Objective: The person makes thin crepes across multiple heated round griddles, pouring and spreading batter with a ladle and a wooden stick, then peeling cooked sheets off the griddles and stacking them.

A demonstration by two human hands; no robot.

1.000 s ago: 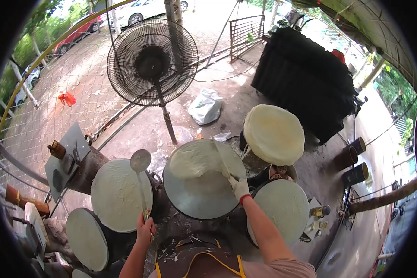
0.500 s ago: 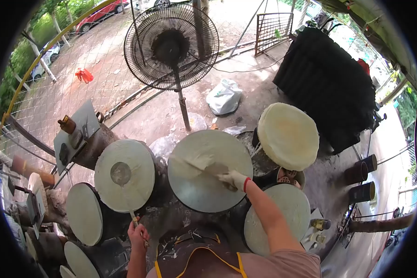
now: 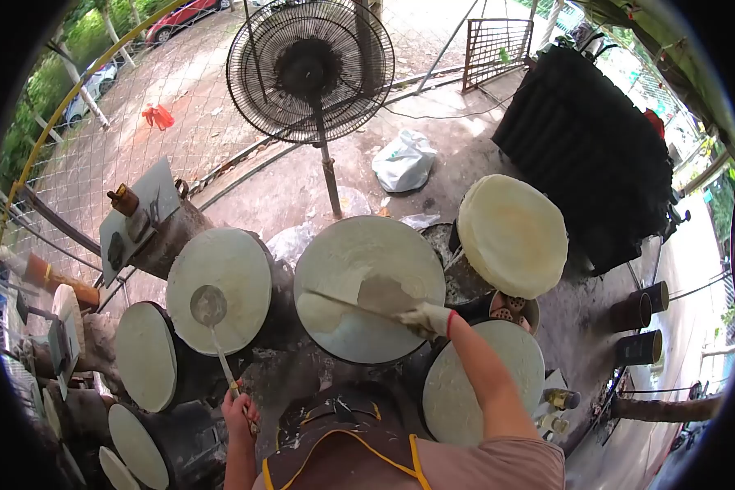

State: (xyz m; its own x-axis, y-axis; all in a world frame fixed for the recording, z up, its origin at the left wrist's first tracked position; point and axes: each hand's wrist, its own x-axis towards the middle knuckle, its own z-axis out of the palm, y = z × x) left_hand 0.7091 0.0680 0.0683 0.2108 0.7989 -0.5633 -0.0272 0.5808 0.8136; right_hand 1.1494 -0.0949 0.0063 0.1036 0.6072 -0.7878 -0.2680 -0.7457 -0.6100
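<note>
My left hand (image 3: 241, 413) is closed round the handle of a long-handled ladle (image 3: 209, 305). The ladle's bowl is over the pale-coated round griddle (image 3: 241, 260) on my left; whether it touches is unclear. In my right hand (image 3: 427, 319), which wears a whitish glove, I grip a long thin spreader (image 3: 340, 302). It reaches leftward across the middle griddle (image 3: 359, 347), whose surface carries a pale, uneven layer of batter (image 3: 367, 241). A grey-brown patch shows just above the spreader near my glove. My fingers partly hide the spreader's held end.
More round griddles stand near me, one at right (image 3: 486, 384) and one at left (image 3: 145, 355). Beyond the middle griddle is a stack of pale round flatbreads (image 3: 513, 237). A standing fan (image 3: 310, 69) and a white bag (image 3: 404, 162) are farther out.
The view has shifted slightly, raising the griddles in it. The spreader, blurred before, now shows as a straight edge across the middle griddle. The ladle's bowl sits slightly nearer me over the left griddle.
</note>
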